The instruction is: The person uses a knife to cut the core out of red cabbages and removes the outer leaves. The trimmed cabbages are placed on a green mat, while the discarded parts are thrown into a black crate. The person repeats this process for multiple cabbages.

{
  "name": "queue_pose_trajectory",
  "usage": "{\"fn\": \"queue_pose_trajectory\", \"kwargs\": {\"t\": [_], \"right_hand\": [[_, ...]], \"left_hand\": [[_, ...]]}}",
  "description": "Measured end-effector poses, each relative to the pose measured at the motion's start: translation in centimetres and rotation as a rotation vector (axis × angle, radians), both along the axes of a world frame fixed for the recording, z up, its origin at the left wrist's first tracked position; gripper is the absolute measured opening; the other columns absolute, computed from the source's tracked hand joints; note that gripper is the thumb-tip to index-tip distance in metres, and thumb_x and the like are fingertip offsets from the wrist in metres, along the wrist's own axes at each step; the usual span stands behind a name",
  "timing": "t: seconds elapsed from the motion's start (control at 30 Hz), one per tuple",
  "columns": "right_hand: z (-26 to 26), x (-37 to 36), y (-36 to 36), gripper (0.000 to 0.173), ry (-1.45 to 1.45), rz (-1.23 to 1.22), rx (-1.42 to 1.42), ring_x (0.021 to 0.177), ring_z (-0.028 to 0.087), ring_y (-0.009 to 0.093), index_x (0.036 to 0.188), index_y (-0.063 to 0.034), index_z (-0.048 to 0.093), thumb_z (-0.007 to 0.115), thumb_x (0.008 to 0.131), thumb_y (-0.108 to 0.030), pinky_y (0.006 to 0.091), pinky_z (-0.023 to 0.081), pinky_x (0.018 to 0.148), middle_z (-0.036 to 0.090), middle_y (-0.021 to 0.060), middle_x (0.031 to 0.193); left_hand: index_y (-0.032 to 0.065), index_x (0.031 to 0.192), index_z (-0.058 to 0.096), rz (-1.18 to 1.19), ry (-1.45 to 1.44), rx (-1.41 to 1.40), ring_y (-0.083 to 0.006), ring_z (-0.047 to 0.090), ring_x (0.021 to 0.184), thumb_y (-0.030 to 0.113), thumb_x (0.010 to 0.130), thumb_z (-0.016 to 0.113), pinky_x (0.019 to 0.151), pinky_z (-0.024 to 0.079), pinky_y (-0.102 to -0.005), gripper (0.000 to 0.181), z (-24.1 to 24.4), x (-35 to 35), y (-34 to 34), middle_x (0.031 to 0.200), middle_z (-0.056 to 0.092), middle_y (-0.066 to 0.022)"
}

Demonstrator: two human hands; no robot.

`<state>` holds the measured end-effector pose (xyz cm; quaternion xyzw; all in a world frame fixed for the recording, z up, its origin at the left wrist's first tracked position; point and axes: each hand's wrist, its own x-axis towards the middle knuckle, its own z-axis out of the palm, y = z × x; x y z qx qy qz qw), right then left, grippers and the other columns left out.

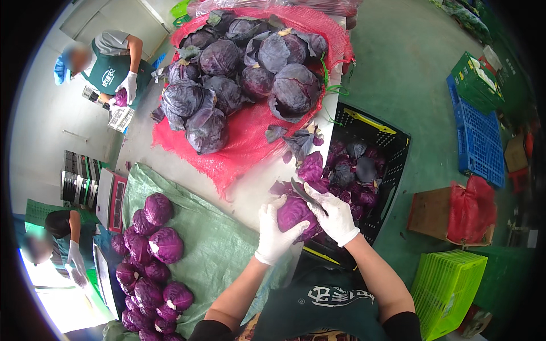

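Observation:
My left hand, in a white glove, cups a peeled red cabbage from its left and lower side. A knife with a dark blade is gripped in my gloved right hand, its tip pointing up and left over the cabbage's top. Loose purple leaves lie just beyond the cabbage. Unpeeled red cabbages with dull outer leaves are heaped on a red mesh sack farther back. Shiny purple cabbages sit in a group on a green woven sheet at the left.
A black crate holding cabbage leaves stands against the table's right edge. A red scale is at the left. Two people in aprons work across the left side. Light-green crates, a cardboard box and a blue pallet stand right.

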<state>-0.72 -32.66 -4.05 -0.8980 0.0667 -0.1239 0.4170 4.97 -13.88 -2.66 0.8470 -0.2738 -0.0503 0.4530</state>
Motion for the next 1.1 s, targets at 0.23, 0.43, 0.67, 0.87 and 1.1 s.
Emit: {"fn": "queue_pose_trajectory", "kwargs": {"t": [0.23,0.43,0.67,0.87,1.1], "right_hand": [[-1.2,2.1,-0.7,0.020,0.102,-0.094,-0.149,0.079,0.072,0.034,0.103,-0.0070,0.063,0.071,0.091,-0.019,0.0414,0.057,0.064,0.073,0.0147,0.090],[-0.3,2.7,-0.1,0.022,0.121,-0.073,-0.061,0.073,0.068,0.040,0.102,-0.0068,0.066,0.070,0.092,-0.027,0.0478,0.054,0.064,0.069,0.0193,0.081],[-1.8,2.5,-1.5,0.069,0.180,-0.260,0.126,0.068,0.072,0.026,0.144,-0.0093,0.050,0.077,0.087,-0.039,0.0379,0.056,0.068,0.072,0.0152,0.080],[1.9,-3.5,2.6,0.106,0.306,-0.107,0.346,0.080,0.068,0.019,0.160,-0.0099,0.020,0.081,0.082,-0.048,0.0328,0.055,0.074,0.065,0.0164,0.122],[-0.8,-4.1,3.8,0.075,0.086,-0.200,0.667,0.079,0.055,0.011,0.145,0.0001,0.043,0.082,0.086,-0.023,0.0259,0.050,0.076,0.064,0.0063,0.110]], "left_hand": [[0.0018,0.134,0.050,-0.067,-0.018,-0.019,-0.0367,0.046,0.123,0.024,0.071,0.089,0.107,0.040,-0.0463,0.078,-0.4,0.0,1.0,0.129,0.048,-0.0212],[0.0027,0.137,0.047,-0.094,-0.022,-0.065,-0.0385,0.046,0.126,0.020,0.067,0.090,0.109,0.039,-0.0469,0.084,-1.0,-0.2,2.4,0.135,0.047,-0.0230],[0.0015,0.134,0.047,-0.093,0.004,-0.071,-0.0394,0.048,0.126,0.021,0.066,0.091,0.109,0.039,-0.0470,0.084,-0.8,-0.8,3.7,0.135,0.049,-0.0241],[-0.0025,0.130,0.044,-0.087,0.099,0.004,-0.0359,0.051,0.126,0.025,0.066,0.093,0.108,0.040,-0.0438,0.085,1.4,-0.8,3.0,0.133,0.050,-0.0230],[-0.0024,0.137,0.041,-0.041,0.136,0.088,-0.0367,0.048,0.126,0.037,0.067,0.093,0.109,0.038,-0.0444,0.096,1.9,-0.9,2.0,0.132,0.048,-0.0243]]}}
